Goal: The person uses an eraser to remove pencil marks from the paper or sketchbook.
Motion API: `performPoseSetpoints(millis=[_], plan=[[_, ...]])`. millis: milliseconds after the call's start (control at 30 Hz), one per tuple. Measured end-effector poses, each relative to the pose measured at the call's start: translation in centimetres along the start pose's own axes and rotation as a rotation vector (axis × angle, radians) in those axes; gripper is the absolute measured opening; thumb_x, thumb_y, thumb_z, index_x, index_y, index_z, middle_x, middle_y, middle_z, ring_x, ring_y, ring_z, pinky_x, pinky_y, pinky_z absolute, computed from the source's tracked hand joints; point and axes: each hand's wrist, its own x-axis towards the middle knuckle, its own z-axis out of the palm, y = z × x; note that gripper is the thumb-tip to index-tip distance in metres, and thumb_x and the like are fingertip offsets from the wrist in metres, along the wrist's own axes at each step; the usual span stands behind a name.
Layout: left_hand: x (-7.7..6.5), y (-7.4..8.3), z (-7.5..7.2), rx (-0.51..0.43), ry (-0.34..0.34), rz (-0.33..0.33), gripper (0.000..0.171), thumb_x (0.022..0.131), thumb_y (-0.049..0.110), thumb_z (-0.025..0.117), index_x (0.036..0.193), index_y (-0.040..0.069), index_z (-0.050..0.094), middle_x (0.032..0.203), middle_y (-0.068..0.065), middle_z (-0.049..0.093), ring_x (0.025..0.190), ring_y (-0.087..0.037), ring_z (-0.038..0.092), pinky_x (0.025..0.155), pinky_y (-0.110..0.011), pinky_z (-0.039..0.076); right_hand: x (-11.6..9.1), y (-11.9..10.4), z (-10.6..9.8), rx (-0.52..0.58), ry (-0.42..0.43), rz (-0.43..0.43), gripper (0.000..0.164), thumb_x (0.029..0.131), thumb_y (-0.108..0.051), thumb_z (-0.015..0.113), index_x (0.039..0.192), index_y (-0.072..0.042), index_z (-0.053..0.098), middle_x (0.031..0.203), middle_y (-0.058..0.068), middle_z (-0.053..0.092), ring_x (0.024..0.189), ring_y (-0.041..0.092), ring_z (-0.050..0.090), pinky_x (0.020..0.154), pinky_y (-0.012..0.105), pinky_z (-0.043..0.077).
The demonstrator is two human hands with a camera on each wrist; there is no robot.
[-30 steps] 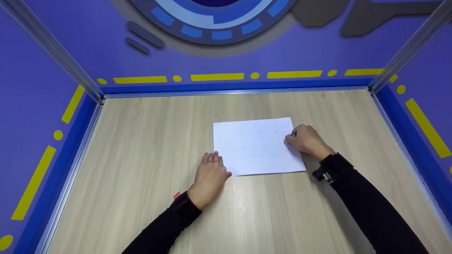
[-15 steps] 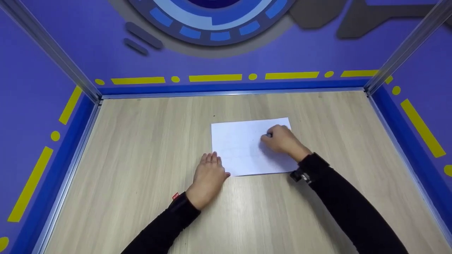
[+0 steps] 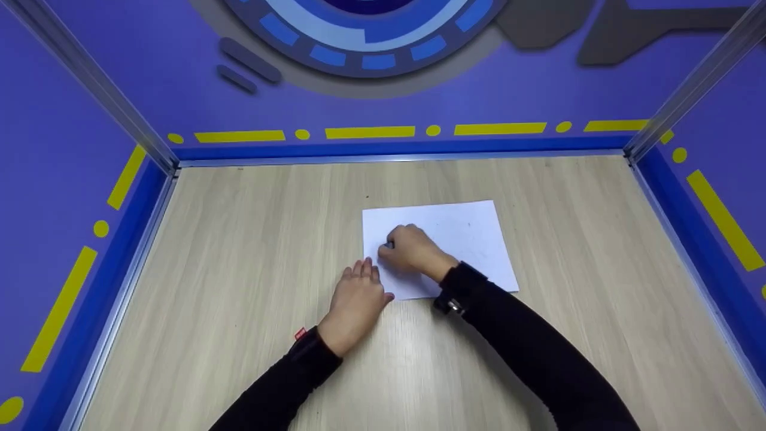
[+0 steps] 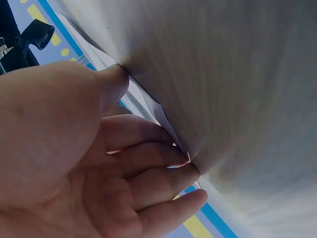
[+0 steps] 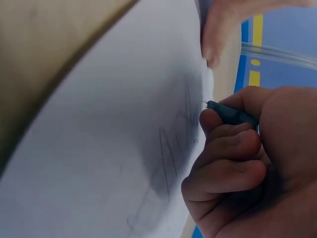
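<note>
A booth-like workstation is shown: the wood-grain surface is walled along its far, left and right edges by printed purple-blue panels, joined at the far corners by metal posts.

Free room right of paper; obstacle leftward: left hand.

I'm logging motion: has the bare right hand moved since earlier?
Yes: judged against the yellow-dashed blue wall, the right hand moved left across the white rectangular paper.

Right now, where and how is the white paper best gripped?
Probably its right edge, pinched from the right: the white paper lies nearly flat with that edge uncovered, while the left hand and right hand sit toward its left.
</note>
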Motion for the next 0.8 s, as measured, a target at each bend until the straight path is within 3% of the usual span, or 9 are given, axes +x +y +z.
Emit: performPoseSetpoints(millis=[133, 267, 400, 533, 667, 800], plan=[[0.1, 0.0, -0.2, 0.021, -0.015, 0.005, 0.07, 0.101, 0.058, 0.072, 0.137, -0.003, 0.075, 0.143, -0.018, 0.076, 0.132, -0.03, 0.074, 0.108, -0.044, 0.062, 0.3, -0.5, 0.6, -0.009, 0.0, 0.02, 0.034, 0.098, -0.027, 0.067, 0.068, -0.014, 0.059, 0.079, 0.002, 0.057, 0.081, 0.025, 0.056, 0.073, 0.036, 0.045], [0.4, -0.1, -0.4, 0.019, -0.067, 0.006, 0.071, 0.103, 0.058, 0.069, 0.14, -0.003, 0.073, 0.146, -0.019, 0.074, 0.134, -0.031, 0.073, 0.112, -0.046, 0.059, 0.1, 0.1, 0.3, -0.021, 0.014, 0.053, 0.027, 0.099, -0.029, 0.069, 0.087, -0.005, 0.076, 0.096, 0.01, 0.07, 0.093, 0.028, 0.061, 0.086, 0.042, 0.053], [0.4, -0.1, -0.6, 0.014, -0.109, 0.002, 0.073, 0.104, 0.06, 0.066, 0.142, -0.003, 0.071, 0.149, -0.019, 0.072, 0.136, -0.032, 0.072, 0.115, -0.046, 0.058, -0.6, 1.9, -0.5, -0.007, 0.006, 0.081, 0.031, 0.099, -0.029, 0.069, 0.099, -0.001, 0.081, 0.099, 0.014, 0.074, 0.089, 0.027, 0.063, 0.081, 0.041, 0.053], [0.4, -0.1, -0.5, 0.011, -0.112, -0.001, 0.074, 0.105, 0.06, 0.065, 0.142, -0.004, 0.071, 0.149, -0.019, 0.072, 0.136, -0.032, 0.071, 0.116, -0.046, 0.058, -1.6, 4.6, -1.9, 0.041, 0.016, 0.11, 0.027, 0.098, -0.028, 0.069, 0.084, -0.006, 0.075, 0.084, 0.006, 0.064, 0.074, 0.023, 0.056, 0.066, 0.034, 0.043], [0.3, 0.0, -0.5, 0.006, -0.083, 0.004, 0.074, 0.104, 0.06, 0.066, 0.14, -0.005, 0.072, 0.147, -0.02, 0.073, 0.133, -0.032, 0.072, 0.114, -0.046, 0.059, -3.0, 7.8, -3.7, 0.061, 0.04, 0.119, 0.036, 0.097, -0.026, 0.066, 0.064, -0.015, 0.053, 0.067, -0.002, 0.046, 0.062, 0.017, 0.045, 0.058, 0.032, 0.037], [0.2, 0.0, -0.3, 0.0, -0.073, 0.005, 0.073, 0.104, 0.059, 0.067, 0.139, -0.005, 0.073, 0.146, -0.021, 0.073, 0.133, -0.033, 0.073, 0.114, -0.046, 0.059, -4.6, 11.1, -5.5, 0.082, 0.045, 0.162, 0.042, 0.098, -0.027, 0.065, 0.062, -0.018, 0.046, 0.063, -0.005, 0.039, 0.059, 0.015, 0.041, 0.058, 0.031, 0.037]])
